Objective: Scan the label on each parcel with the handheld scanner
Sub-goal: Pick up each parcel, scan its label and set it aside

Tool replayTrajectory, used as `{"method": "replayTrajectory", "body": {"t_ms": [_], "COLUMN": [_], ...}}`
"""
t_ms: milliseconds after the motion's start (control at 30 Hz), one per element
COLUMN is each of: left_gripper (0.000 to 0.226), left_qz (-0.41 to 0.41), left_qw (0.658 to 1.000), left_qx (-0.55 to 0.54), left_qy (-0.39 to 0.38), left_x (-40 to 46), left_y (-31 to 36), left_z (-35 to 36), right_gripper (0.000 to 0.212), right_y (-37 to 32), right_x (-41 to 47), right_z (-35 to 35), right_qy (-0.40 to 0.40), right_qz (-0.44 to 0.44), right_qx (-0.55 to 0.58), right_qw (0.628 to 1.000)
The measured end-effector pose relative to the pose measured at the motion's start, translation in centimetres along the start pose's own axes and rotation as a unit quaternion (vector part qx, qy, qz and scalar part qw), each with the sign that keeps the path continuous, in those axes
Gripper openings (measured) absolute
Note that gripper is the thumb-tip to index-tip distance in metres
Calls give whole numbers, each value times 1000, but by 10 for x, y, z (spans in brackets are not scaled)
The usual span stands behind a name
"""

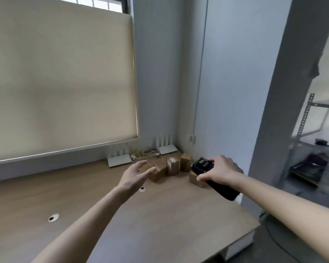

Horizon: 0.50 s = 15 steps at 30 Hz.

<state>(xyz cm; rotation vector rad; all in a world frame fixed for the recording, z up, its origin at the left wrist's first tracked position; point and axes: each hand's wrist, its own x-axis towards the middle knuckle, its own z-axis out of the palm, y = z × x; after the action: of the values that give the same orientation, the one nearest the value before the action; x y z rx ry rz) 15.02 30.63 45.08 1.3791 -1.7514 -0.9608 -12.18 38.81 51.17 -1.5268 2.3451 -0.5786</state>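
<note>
Several small brown cardboard parcels stand at the far right corner of the wooden table (160,215). One parcel (159,172) lies tilted just past my left hand (136,176), whose fingers are spread and relaxed and hold nothing. An upright parcel (172,165) shows a white label on top, with another parcel (185,161) behind it. My right hand (219,170) grips the black handheld scanner (201,165) from above, its handle pointing toward me. Under the scanner sits a fourth parcel (196,180), partly hidden.
Two white routers (119,160) (167,149) with antennas and a tangle of yellow and white cables (145,154) sit by the wall under the window blind. Cable holes (53,217) dot the table. A metal shelf (311,130) and a person stand beyond the pillar at right.
</note>
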Motion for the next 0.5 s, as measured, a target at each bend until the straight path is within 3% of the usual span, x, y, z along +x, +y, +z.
{"method": "replayTrajectory", "body": {"t_ms": [200, 500], "left_gripper": [61, 66], "left_qz": [-5, -14], "left_qw": [999, 992], "left_qx": [-1, 21], "left_qy": [-48, -127], "left_x": [83, 250], "left_y": [10, -35], "left_z": [90, 207], "right_gripper": [49, 53], "right_y": [79, 144], "right_x": [63, 219], "right_z": [-6, 41], "right_qy": [44, 1], "right_qz": [97, 175], "right_qx": [13, 21], "right_qw": [994, 984]}}
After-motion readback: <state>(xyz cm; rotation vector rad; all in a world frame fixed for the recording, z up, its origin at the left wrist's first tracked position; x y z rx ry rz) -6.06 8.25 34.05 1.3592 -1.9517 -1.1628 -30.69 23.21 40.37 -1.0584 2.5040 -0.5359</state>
